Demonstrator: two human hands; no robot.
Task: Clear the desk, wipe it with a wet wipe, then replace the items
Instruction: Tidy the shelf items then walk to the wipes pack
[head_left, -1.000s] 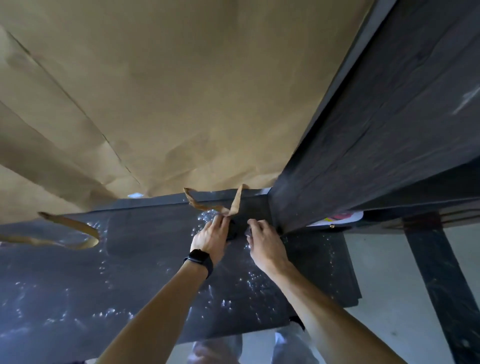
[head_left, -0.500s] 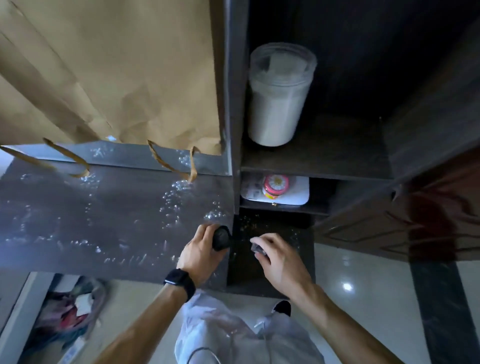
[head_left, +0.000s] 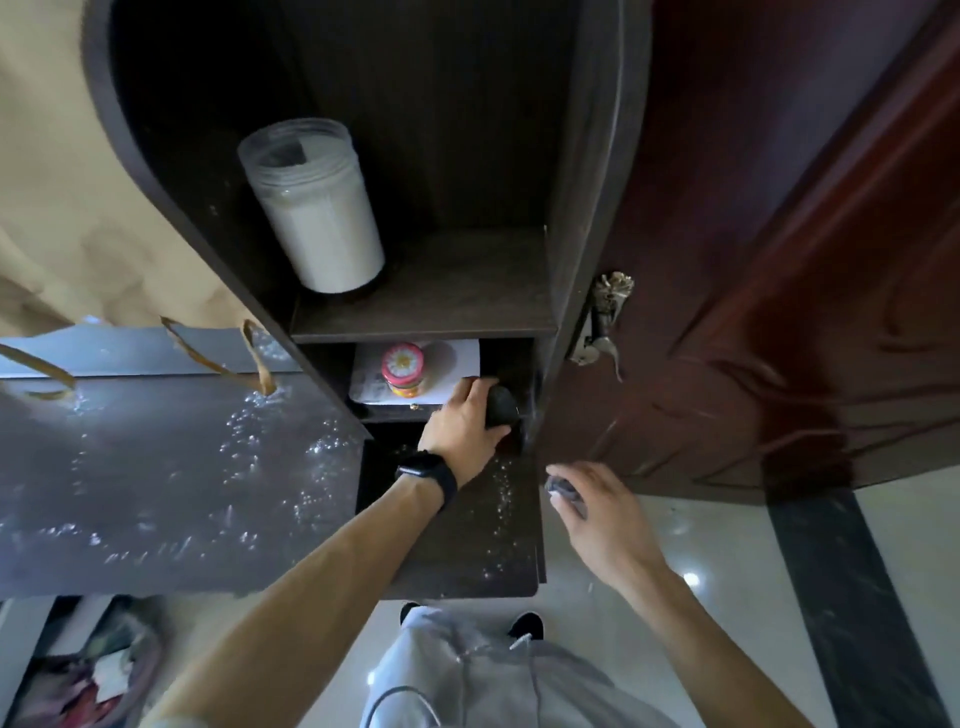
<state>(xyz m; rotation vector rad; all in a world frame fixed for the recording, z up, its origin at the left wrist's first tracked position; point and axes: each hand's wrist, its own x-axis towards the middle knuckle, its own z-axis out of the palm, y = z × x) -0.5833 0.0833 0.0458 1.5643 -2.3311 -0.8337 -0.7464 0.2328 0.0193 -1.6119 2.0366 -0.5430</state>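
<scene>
The left hand (head_left: 460, 423) reaches forward at the mouth of the lower shelf (head_left: 506, 358) and grips a dark rounded object (head_left: 500, 406), fingers curled over its top. The object is blurred and may be a computer mouse; it sits at the right end of the shelf opening, just above the back edge of the desk (head_left: 156, 467). A black watch (head_left: 428, 475) is on the left wrist.

The right hand (head_left: 605, 512) hangs off the desk's right edge, above the floor (head_left: 701, 571). It pinches a small grey item (head_left: 563, 488) between thumb and fingertips; what the item is cannot be told.

The desk top is dark and glossy. Strings of water droplets (head_left: 270, 447) run across it, both on the wide left part and on the narrow part beneath the shelves.

Inside the lower shelf, a small jar with a pink lid (head_left: 402, 370) stands on a white sheet (head_left: 457, 358), just left of the left hand. On the upper shelf (head_left: 441, 291) a tall clear canister (head_left: 317, 208) of white contents stands at the left side.

Brown paper (head_left: 62, 182) covers the wall behind the desk, and torn strips of it curl down onto the wet surface. A dark red door (head_left: 779, 260) with an ornate metal handle (head_left: 602, 317) stands to the right of the shelf unit. Below, the person's grey top (head_left: 467, 686) and black shoes (head_left: 524, 626) show against the pale tiled floor.
</scene>
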